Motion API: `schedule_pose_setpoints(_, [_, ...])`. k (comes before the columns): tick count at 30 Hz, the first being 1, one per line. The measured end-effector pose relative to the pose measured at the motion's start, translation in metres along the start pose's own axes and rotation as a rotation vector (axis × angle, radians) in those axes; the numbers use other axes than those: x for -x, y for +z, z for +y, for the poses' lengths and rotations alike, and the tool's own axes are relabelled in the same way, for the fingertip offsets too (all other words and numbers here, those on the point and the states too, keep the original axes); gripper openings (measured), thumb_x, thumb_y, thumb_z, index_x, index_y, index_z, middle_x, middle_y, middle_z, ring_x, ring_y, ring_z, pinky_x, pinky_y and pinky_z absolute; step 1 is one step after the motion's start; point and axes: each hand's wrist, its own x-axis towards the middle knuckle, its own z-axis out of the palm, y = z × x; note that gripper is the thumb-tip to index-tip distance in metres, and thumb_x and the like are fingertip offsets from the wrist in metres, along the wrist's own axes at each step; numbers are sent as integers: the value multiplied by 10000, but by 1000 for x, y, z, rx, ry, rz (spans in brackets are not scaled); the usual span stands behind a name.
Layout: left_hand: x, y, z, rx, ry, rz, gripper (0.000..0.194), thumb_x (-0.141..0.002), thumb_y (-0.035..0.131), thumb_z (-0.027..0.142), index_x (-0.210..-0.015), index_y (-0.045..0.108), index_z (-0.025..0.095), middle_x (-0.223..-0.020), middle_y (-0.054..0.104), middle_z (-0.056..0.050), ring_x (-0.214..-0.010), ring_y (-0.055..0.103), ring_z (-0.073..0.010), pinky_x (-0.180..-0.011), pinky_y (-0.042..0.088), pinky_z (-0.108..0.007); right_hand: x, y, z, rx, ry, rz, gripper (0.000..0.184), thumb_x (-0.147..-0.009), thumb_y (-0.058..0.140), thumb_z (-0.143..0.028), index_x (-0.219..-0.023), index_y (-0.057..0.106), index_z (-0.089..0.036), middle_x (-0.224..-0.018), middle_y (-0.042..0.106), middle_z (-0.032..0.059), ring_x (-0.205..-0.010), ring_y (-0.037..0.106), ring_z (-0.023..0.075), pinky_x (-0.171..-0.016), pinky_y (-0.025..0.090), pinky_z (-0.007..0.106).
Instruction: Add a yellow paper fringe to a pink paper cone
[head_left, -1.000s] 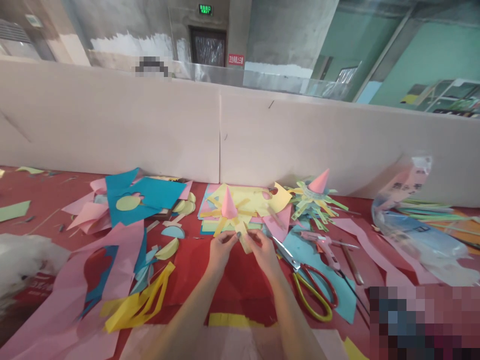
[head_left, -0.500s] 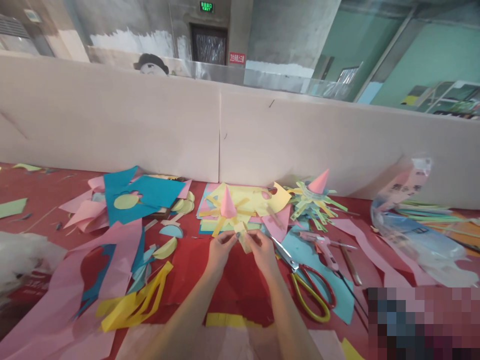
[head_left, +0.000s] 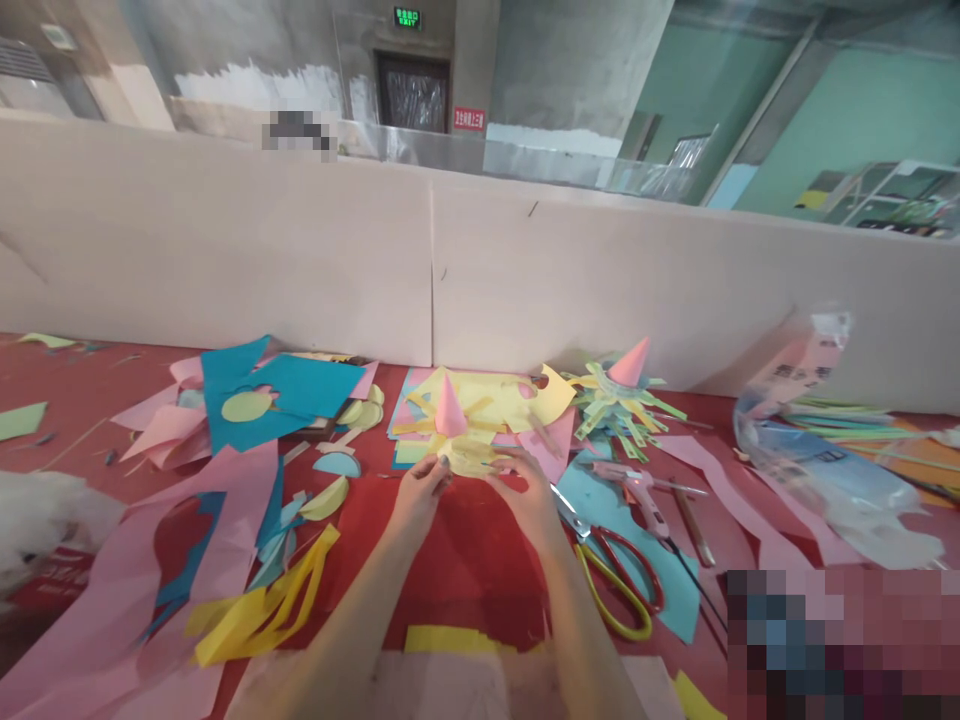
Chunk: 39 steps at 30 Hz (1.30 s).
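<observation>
Between my two hands is a pale yellow paper disc (head_left: 469, 458), spread out roughly flat above the red sheet (head_left: 450, 540). My left hand (head_left: 421, 488) pinches its left edge between thumb and fingers. At the right edge, the fingers and thumb of my right hand (head_left: 525, 490) are closed on it, partly blurred. Just behind the disc stands a pink paper cone (head_left: 450, 412) with yellow strips fanning out around its base. A second pink cone (head_left: 630, 362), tilted on green and yellow strips, lies further right.
Scissors (head_left: 611, 575) and a pink glue gun (head_left: 646, 500) with its cord lie right of my hands, over blue paper. Pink, blue and yellow scraps cover the left side. A plastic bag (head_left: 832, 470) is at far right. A white partition (head_left: 600, 290) closes off the back.
The pale yellow piece, folded narrow between my fingertips before, is now opened out into a disc. My hands have moved slightly apart.
</observation>
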Motion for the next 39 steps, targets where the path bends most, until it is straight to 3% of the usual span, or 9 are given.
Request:
schedule_pose_setpoints(7, [-2, -11, 11, -16, -87, -165, 318, -503, 805, 382, -591, 640, 125, -521, 528, 26, -502, 438, -54, -527, 375, -182, -2, -8, -1, -254, 221, 32, 221, -804, 516, -372, -904, 656, -233, -1146, 599, 65, -1137, 499, 228, -905, 429, 364])
schedule_pose_setpoints(13, [-4, -18, 9, -48, -137, -276, 322, -492, 811, 390, -596, 653, 128, -544, 580, -3, -526, 491, -83, -561, 394, -210, 1, -4, -27, -505, 457, -257, 440, -784, 548, -444, -1185, 518, -265, -1026, 660, 57, -857, 643, 208, -769, 499, 375])
schedule_pose_setpoints(17, [-6, -22, 7, -84, -173, -325, 346, -482, 811, 407, -633, 665, 133, -588, 618, -24, -560, 534, -113, -597, 409, -240, 2, -3, -23, -531, 502, -357, 420, -734, 611, -388, -1125, 581, -236, -810, 683, 32, -698, 632, 186, -690, 502, 338])
schedule_pose_setpoints(21, [-8, -27, 7, -124, -200, -392, 315, -514, 798, 397, -614, 668, 129, -551, 599, -18, -526, 507, -102, -566, 382, -227, 0, -6, -9, -567, 536, -252, 386, -757, 565, -373, -1101, 596, -201, -665, 621, 6, -608, 573, 152, -606, 467, 278])
schedule_pose_setpoints(26, [-8, -31, 9, -120, -223, -460, 276, -554, 788, 346, -597, 666, 103, -539, 574, -21, -496, 459, -82, -524, 332, -212, -1, -14, -6, -679, 514, -240, 385, -744, 588, -361, -1103, 596, -220, -704, 618, 4, -644, 569, 150, -640, 460, 279])
schedule_pose_setpoints(29, [-7, -33, 9, -53, -206, -437, 293, -541, 795, 352, -583, 631, 113, -528, 528, 3, -491, 428, -74, -513, 312, -213, -2, -14, -10, -743, 477, -283, 417, -755, 580, -434, -1125, 575, -243, -901, 666, 42, -795, 620, 178, -751, 475, 320])
schedule_pose_setpoints(33, [-5, -34, 14, 91, -135, -344, 368, -546, 785, 387, -532, 504, 150, -514, 407, 46, -489, 357, -62, -510, 308, -218, -2, -3, -7, -458, 439, -177, 454, -794, 475, -541, -1090, 596, -219, -1094, 642, 89, -935, 625, 216, -789, 491, 358])
schedule_pose_setpoints(35, [-5, -33, 18, 157, -107, -302, 404, -547, 781, 401, -537, 451, 168, -528, 371, 56, -492, 339, -61, -528, 331, -222, -3, 7, -2, -264, 414, -90, 408, -773, 512, -524, -963, 652, -192, -974, 683, 94, -881, 640, 230, -771, 498, 372])
schedule_pose_setpoints(39, [-4, -27, 23, 235, -89, -268, 451, -557, 778, 400, -541, 385, 179, -536, 317, 69, -493, 310, -56, -553, 359, -216, -14, 30, 5, -150, 375, -46, 274, -729, 572, -454, -786, 691, -214, -785, 705, 51, -781, 646, 228, -732, 501, 376])
